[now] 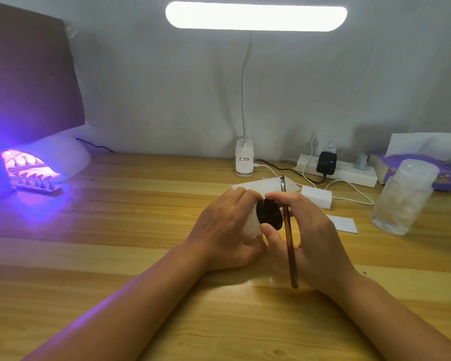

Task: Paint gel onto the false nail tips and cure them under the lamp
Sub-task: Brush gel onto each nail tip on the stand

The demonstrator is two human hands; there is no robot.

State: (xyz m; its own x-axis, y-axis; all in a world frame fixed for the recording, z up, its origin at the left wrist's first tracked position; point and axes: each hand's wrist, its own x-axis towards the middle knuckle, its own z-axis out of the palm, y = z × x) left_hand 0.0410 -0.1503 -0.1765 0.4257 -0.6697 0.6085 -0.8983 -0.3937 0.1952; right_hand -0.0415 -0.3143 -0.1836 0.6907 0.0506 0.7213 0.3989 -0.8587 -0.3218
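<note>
Head — left hand (224, 230), jar (267, 212), right hand (320, 239) (brush (290, 246))

The curing lamp (63, 155) sits at the table's (115, 230) left edge, the nail tips (34, 182) at its mouth. The desk lamp (244, 160) stands at the back edge, the power strip (349, 173) right of it. The jar (268, 213) is over the middle.

my jar (251, 226) is frosted white with a black lid (268, 213); my brush (290, 246) is translucent amber brown. the curing lamp (63, 155) is white, glowing violet and pink inside. the table (141, 256) is pale wood in light and darker stripes.
</note>
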